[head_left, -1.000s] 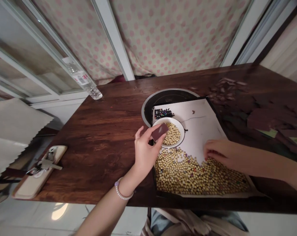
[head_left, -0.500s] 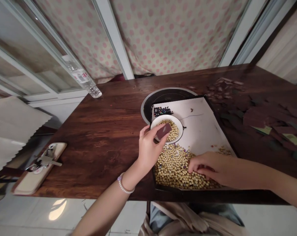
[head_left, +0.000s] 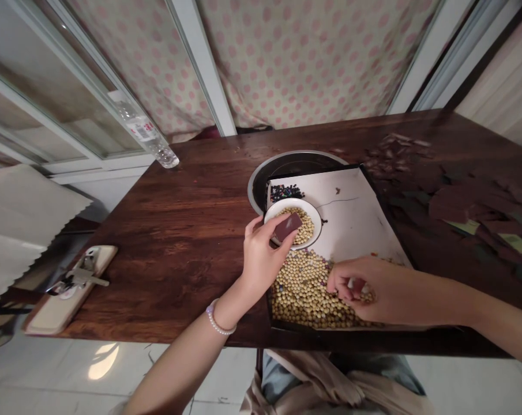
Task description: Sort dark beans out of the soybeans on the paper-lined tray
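- Apparently partway along: the white bowl holds tan beads, while a larger spread of loose beads lies in the tray.
- Left hand: clamped on a dark red-brown block, held over the bowl.
- Right hand: curled at the loose beads; cannot tell whether it grips any.
- Clear bottle, label: red marks, barcode-like patch; nothing legible.

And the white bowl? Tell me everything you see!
The white bowl is round and smooth, maybe enamel, with a thin dark edge. It stands upright at the left side of the tray, holding yellowish beads. The left hand holds a brown block over it, hiding part; whether they touch is unclear.
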The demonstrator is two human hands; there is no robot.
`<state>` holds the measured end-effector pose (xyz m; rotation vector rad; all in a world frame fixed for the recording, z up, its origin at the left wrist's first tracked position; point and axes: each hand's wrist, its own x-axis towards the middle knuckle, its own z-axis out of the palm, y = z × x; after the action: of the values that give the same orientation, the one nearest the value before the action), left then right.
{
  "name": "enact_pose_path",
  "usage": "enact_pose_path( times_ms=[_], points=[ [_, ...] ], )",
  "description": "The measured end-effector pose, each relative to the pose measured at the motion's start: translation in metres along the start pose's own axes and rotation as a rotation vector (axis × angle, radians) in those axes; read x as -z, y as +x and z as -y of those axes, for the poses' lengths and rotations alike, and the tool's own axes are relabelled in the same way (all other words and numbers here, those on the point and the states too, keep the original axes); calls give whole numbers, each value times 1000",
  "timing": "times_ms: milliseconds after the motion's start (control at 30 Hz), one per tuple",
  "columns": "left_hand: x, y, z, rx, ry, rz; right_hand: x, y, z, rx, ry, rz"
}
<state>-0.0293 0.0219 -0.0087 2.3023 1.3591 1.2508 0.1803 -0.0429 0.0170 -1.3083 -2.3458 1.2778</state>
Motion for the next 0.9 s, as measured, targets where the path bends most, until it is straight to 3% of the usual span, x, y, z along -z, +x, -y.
enact_pose_path(
  times_ms=[100, 233, 400, 500, 667, 900],
  points=[
    [0, 0, 0, -4, 7, -11, 18, -3, -9, -11, 13, 1],
    [-1, 1, 1, -12, 17, -20, 35, -8, -27, -80, -168, -12],
    [-1, 1, 1, 1, 28, -12, 26, -22, -27, -194, -174, 138],
    [0, 1, 0, -7, 32, -15, 12, -20, -17, -141, -102, 176],
    [0, 1, -1, -16, 42, -11, -6, 2, 0, 7, -38, 114],
    [1, 1, 0, -25, 46, -5, -5, 17, 24, 139, 17, 55]
  ],
)
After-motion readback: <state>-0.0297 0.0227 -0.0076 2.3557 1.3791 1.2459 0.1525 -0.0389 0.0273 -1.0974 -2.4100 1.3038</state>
